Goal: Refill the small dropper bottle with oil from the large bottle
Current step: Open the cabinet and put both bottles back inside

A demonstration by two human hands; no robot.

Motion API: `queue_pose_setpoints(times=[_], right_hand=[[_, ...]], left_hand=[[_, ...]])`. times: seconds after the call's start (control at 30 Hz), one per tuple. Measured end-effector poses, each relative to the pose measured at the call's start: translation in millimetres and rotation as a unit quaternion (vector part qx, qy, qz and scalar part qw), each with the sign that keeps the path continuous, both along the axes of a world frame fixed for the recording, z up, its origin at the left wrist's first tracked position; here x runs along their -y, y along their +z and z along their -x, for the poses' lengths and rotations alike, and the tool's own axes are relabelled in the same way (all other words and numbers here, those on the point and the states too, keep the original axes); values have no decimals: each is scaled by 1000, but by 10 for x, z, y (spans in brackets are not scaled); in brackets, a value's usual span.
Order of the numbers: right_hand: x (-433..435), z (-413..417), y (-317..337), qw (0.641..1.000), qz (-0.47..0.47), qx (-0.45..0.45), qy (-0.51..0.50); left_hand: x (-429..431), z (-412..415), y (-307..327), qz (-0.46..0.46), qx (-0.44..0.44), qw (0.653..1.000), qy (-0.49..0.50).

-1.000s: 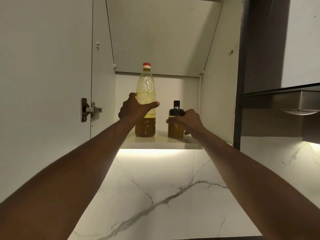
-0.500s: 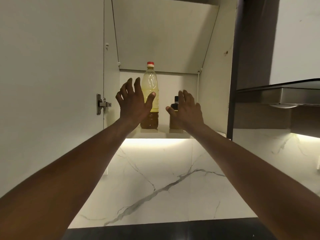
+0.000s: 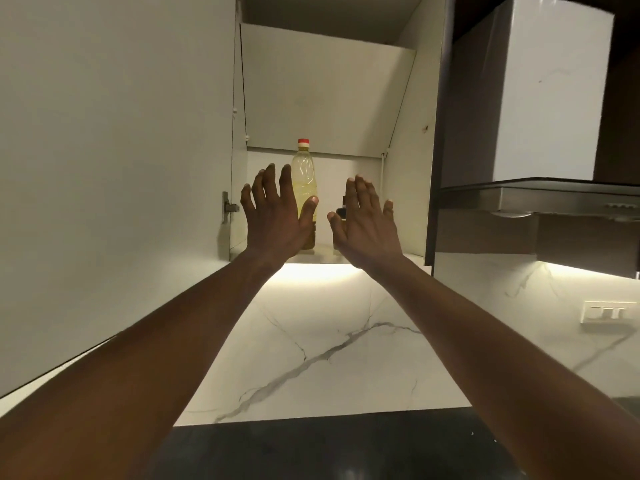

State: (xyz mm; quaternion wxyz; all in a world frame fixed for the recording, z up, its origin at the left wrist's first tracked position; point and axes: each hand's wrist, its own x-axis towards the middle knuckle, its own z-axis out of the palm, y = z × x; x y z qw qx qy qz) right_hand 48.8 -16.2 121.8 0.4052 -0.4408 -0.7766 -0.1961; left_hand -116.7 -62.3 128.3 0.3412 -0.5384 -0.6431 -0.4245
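Observation:
The large oil bottle (image 3: 304, 174), clear plastic with a red cap and yellow oil, stands upright on the shelf (image 3: 323, 256) of the open wall cupboard. To its right stands the small dark dropper bottle (image 3: 341, 212), mostly hidden behind my right hand (image 3: 367, 223). My left hand (image 3: 277, 216) is raised in front of the large bottle with fingers spread, holding nothing. My right hand is also open, fingers spread, in front of the small bottle. Neither hand grips a bottle.
The open cupboard door (image 3: 114, 168) hangs at the left with its hinge (image 3: 228, 207). A range hood (image 3: 540, 199) juts out at the right. Below are a lit marble backsplash (image 3: 329, 341), a wall socket (image 3: 606, 311) and a dark countertop (image 3: 329, 448).
One second ago both hands were closed on the bottles on the shelf. They let go, opened and drew back toward me, and the bottles stay standing in the cupboard.

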Motion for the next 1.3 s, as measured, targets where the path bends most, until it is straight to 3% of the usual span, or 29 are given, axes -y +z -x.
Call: queue_pose_setpoints(times=[0.57,0.73,1.3], right_hand=[[1380,-610,39,999,-15,16,34],[1788,-720,32,998,-23,11,51],[3571,-357,313,993,-83,-30,79]], left_hand=[[1522,-542,-30,-67,14,998,5],[2105,-651,-144,-85,-21,996,13],[4061,-601,181,-164,-59,983,-50]])
